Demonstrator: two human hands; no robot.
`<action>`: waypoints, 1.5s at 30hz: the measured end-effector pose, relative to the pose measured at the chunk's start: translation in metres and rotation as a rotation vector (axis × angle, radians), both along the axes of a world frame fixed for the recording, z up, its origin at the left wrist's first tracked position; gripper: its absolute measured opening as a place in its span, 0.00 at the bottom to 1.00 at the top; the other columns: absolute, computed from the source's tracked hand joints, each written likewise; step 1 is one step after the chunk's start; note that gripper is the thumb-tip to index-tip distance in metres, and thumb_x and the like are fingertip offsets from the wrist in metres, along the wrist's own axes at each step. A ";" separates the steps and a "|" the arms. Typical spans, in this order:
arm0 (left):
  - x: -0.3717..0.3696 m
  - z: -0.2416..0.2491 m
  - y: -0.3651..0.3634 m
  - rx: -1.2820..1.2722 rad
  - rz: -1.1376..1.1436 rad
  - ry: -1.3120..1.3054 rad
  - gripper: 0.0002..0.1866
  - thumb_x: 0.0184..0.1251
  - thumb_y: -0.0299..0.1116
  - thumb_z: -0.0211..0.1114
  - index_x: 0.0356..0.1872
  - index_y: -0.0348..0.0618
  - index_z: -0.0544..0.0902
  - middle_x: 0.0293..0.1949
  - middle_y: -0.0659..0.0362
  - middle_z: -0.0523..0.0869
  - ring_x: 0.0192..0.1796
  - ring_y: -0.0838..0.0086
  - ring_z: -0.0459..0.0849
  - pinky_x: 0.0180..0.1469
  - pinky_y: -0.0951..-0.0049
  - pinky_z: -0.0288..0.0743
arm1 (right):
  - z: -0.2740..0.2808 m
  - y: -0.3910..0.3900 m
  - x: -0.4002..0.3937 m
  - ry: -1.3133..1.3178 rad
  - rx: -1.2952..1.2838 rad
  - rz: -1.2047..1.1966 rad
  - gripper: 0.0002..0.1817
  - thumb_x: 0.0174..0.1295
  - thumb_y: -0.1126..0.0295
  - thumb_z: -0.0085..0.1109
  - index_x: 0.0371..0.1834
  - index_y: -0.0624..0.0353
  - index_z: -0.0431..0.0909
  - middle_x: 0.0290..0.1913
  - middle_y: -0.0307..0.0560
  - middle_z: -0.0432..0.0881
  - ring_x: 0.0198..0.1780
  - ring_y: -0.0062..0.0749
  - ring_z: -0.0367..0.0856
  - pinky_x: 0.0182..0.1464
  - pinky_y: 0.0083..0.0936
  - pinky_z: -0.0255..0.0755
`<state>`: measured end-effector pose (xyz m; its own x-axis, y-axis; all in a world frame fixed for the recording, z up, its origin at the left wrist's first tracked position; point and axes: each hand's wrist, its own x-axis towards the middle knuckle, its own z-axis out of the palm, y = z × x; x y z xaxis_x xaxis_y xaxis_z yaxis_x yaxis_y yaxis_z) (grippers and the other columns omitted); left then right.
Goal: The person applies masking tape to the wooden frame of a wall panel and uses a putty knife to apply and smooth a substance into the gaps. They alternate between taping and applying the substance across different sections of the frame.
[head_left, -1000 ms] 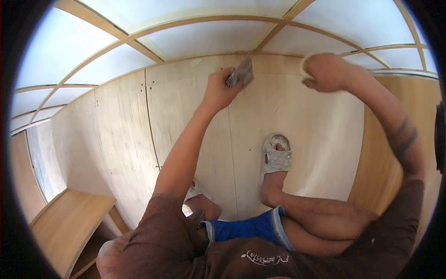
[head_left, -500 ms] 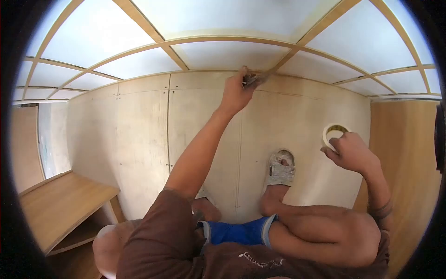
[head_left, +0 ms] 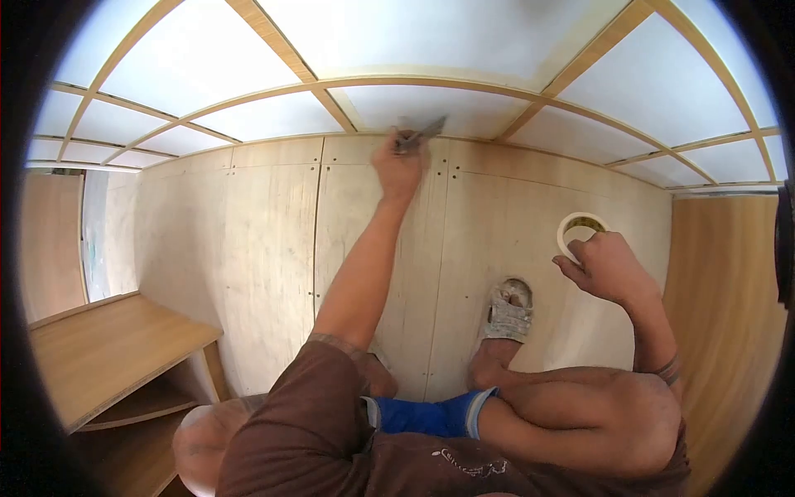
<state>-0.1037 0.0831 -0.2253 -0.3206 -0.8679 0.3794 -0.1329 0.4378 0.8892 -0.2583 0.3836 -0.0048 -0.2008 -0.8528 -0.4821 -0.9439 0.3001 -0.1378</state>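
My left hand (head_left: 399,171) reaches forward to the foot of the panelled wall. Its fingers are closed round a putty knife (head_left: 428,132), whose grey blade is blurred and points right along the lowest wooden strip (head_left: 472,139). A roll of masking tape (head_left: 567,228) hangs in my right hand (head_left: 609,263), off to the right above the floor. The fingers of that hand hook through the ring, with the thumb on the outside. White panels (head_left: 431,103) framed by wooden strips rise in front of the putty knife.
Pale plywood sheets (head_left: 265,248) with screw holes make up the floor. A low wooden shelf unit (head_left: 132,335) stands at the left, and a brown wood panel (head_left: 725,315) borders the right. My slippered foot (head_left: 509,311) rests between my hands.
My left hand has swept left along the base of the wall with the putty knife. The tape roll and my right hand have shifted slightly left; the whole view has moved a little.
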 end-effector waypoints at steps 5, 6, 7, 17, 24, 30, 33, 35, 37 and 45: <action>0.058 0.000 -0.041 -0.096 0.217 0.020 0.06 0.62 0.21 0.73 0.38 0.31 0.86 0.29 0.53 0.89 0.32 0.76 0.85 0.38 0.72 0.78 | -0.010 -0.004 -0.003 -0.012 -0.041 0.065 0.23 0.71 0.53 0.60 0.26 0.62 0.83 0.21 0.60 0.81 0.29 0.58 0.84 0.38 0.50 0.79; 0.066 -0.001 -0.046 -0.099 0.279 0.051 0.06 0.63 0.21 0.74 0.38 0.31 0.86 0.28 0.54 0.89 0.32 0.77 0.84 0.38 0.74 0.77 | -0.011 -0.007 -0.003 -0.017 -0.023 0.081 0.23 0.71 0.54 0.60 0.25 0.62 0.83 0.21 0.59 0.81 0.29 0.58 0.83 0.38 0.50 0.79; 0.072 0.000 -0.048 -0.100 0.287 0.047 0.06 0.63 0.21 0.74 0.38 0.31 0.86 0.28 0.54 0.89 0.32 0.77 0.84 0.38 0.74 0.77 | -0.013 -0.009 -0.003 -0.022 -0.006 0.098 0.23 0.71 0.54 0.60 0.25 0.62 0.83 0.21 0.59 0.81 0.28 0.58 0.83 0.38 0.50 0.78; 0.071 0.014 -0.018 -0.036 0.416 -0.013 0.07 0.66 0.24 0.74 0.35 0.30 0.85 0.26 0.56 0.86 0.28 0.77 0.78 0.33 0.74 0.74 | -0.026 -0.028 0.002 -0.018 -0.060 0.192 0.23 0.70 0.53 0.61 0.25 0.62 0.83 0.21 0.58 0.82 0.28 0.57 0.84 0.36 0.49 0.79; 0.048 0.030 0.003 -0.009 0.446 -0.075 0.06 0.66 0.24 0.73 0.34 0.31 0.84 0.26 0.54 0.84 0.27 0.72 0.78 0.33 0.70 0.73 | -0.025 -0.027 0.004 -0.060 -0.049 0.208 0.23 0.70 0.53 0.61 0.27 0.62 0.85 0.22 0.58 0.83 0.27 0.57 0.84 0.36 0.49 0.79; 0.034 0.030 0.053 0.333 -0.013 -0.125 0.12 0.61 0.26 0.79 0.36 0.36 0.81 0.31 0.55 0.87 0.35 0.74 0.84 0.40 0.68 0.79 | -0.025 -0.019 -0.001 -0.066 -0.172 0.150 0.23 0.70 0.53 0.61 0.25 0.62 0.85 0.22 0.58 0.82 0.27 0.57 0.84 0.36 0.49 0.79; 0.026 0.036 0.069 0.539 -0.473 -0.280 0.13 0.61 0.25 0.78 0.41 0.36 0.83 0.34 0.52 0.89 0.40 0.72 0.86 0.45 0.67 0.81 | -0.021 -0.019 -0.010 -0.072 -0.231 0.067 0.23 0.70 0.52 0.62 0.25 0.61 0.83 0.20 0.58 0.81 0.26 0.58 0.82 0.34 0.49 0.77; 0.024 0.036 0.082 0.591 -0.665 -0.447 0.14 0.61 0.24 0.78 0.45 0.35 0.83 0.36 0.51 0.90 0.42 0.71 0.88 0.48 0.66 0.82 | -0.013 -0.021 -0.012 -0.087 -0.283 0.042 0.23 0.70 0.53 0.63 0.25 0.61 0.83 0.19 0.57 0.79 0.25 0.58 0.81 0.32 0.48 0.76; 0.021 0.032 0.094 0.423 -0.936 -0.636 0.17 0.64 0.26 0.75 0.52 0.35 0.84 0.41 0.46 0.92 0.46 0.62 0.90 0.52 0.62 0.82 | -0.001 -0.026 -0.015 -0.191 -0.322 -0.103 0.24 0.73 0.52 0.60 0.26 0.62 0.81 0.21 0.58 0.80 0.27 0.59 0.82 0.35 0.50 0.76; 0.010 0.022 0.120 0.158 -1.019 -0.805 0.16 0.65 0.32 0.70 0.53 0.38 0.87 0.45 0.38 0.89 0.51 0.45 0.88 0.56 0.53 0.80 | -0.008 -0.017 -0.018 -0.280 -0.415 -0.184 0.23 0.71 0.54 0.65 0.24 0.61 0.78 0.18 0.56 0.77 0.24 0.58 0.79 0.31 0.47 0.72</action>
<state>-0.0940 0.2034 -0.2029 -0.9435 -0.1198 -0.3089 -0.3216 0.5554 0.7669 -0.2763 0.3666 -0.0127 -0.2774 -0.9459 -0.1683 -0.7906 0.3243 -0.5194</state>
